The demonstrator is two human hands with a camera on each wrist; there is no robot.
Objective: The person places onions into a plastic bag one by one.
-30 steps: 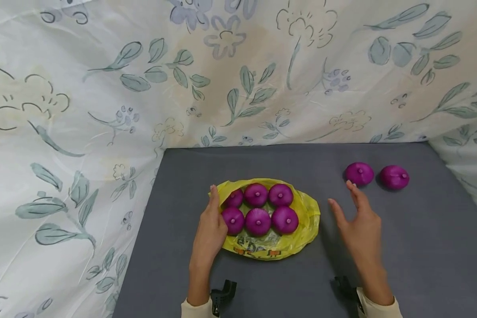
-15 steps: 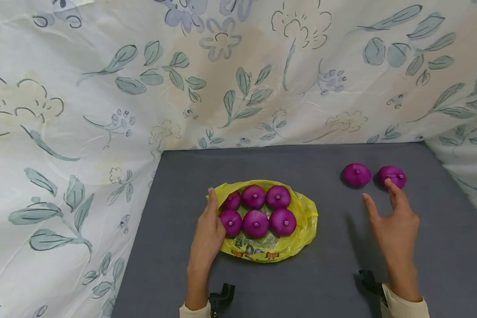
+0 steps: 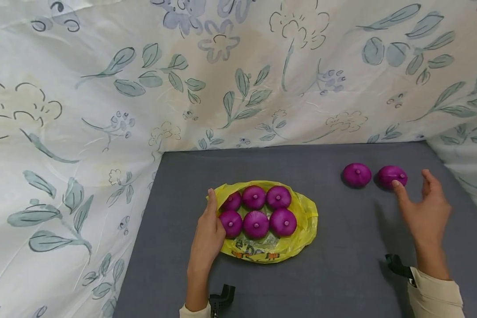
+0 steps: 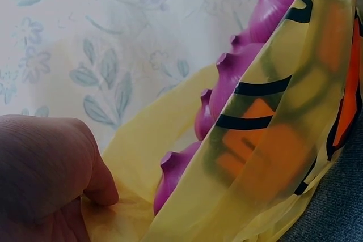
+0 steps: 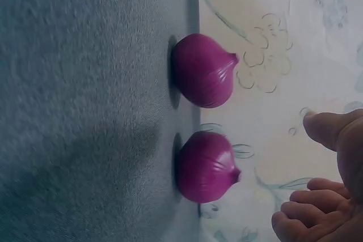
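At the left edge of a yellow plastic bag (image 3: 307, 221), my left hand (image 3: 206, 236) grips the film, thumb upright along the rim. Several glossy purple onions (image 3: 256, 224) sit in two rows in the bag's wide mouth. In the left wrist view the thumb bends onto the yellow film (image 4: 266, 157) beside the onions. Two more onions stand on the grey table, a left one (image 3: 357, 175) and a right one (image 3: 390, 176). My right hand (image 3: 428, 214) hovers just right of them, thumb and fingers apart, holding nothing. The right wrist view shows a gap between the thumb and the nearer onion (image 5: 207, 168).
A grey cloth-covered table (image 3: 286, 291) lies under everything. Behind it and on the left hangs white floral fabric (image 3: 238, 53). A black wrist mount (image 3: 222, 297) is on the left wrist, another (image 3: 398, 266) on the right.
My right hand has moved rightward, from in front of the left loose onion, past the right one. My left hand keeps its grip on the bag; the onions stay in place.
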